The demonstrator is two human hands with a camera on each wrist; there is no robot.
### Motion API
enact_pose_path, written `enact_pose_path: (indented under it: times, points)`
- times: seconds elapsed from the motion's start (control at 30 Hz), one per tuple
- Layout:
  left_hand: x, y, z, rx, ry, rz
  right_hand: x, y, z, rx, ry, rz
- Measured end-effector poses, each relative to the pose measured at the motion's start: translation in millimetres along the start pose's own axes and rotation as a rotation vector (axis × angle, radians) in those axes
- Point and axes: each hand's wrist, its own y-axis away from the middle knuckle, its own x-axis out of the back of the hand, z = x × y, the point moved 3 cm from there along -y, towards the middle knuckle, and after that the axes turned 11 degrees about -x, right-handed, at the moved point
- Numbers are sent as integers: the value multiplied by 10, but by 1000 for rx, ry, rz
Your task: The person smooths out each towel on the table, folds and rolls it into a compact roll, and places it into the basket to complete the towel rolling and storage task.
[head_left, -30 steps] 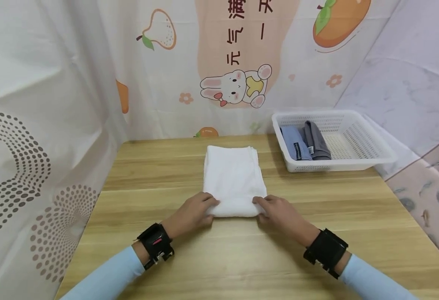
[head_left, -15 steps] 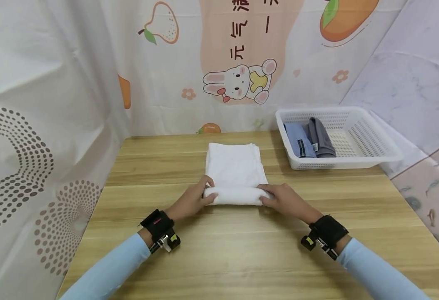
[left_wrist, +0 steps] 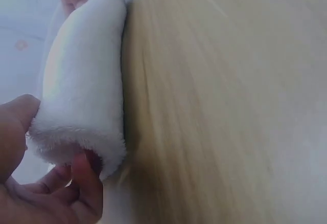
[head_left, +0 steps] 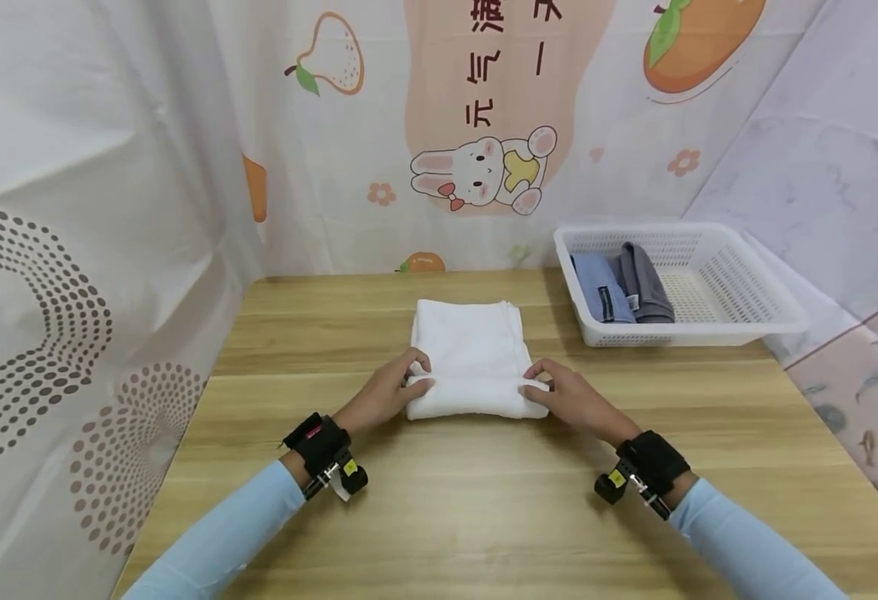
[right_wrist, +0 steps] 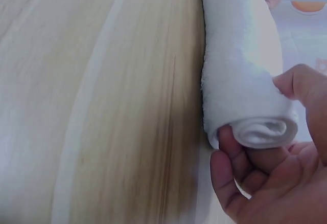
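A white towel [head_left: 472, 342] lies on the wooden table, flat at its far part and rolled up along its near edge. My left hand [head_left: 385, 392] grips the left end of the roll, thumb on top; in the left wrist view a fingertip [left_wrist: 88, 175] pokes into the fluffy end. At the opposite end, my right hand [head_left: 576, 398] holds the roll between thumb and fingers. The right wrist view shows the towel's spiral end [right_wrist: 263, 132], with fingers tucked under and into it.
A white plastic basket [head_left: 709, 335] stands at the back right, holding a folded blue cloth [head_left: 600, 287] and a folded grey cloth [head_left: 643, 283]. A printed curtain [head_left: 319, 208] hangs behind the table [head_left: 439, 517], and more sheeting hangs at both sides.
The towel's near edge has been rolled away from the person into a thicker roll. Both hands have moved slightly forward with it, their thumbs now lying over the roll.
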Motion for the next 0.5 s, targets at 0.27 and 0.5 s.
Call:
enact_pose_path:
  times: [0.27,0.5]
  points:
    - [-45,-61,197,-308,-357,97,39,-20,-71,-51,-19,3]
    - [-117,37,286,-500,-583,63,-11,-39,-52,-68,-91,-20]
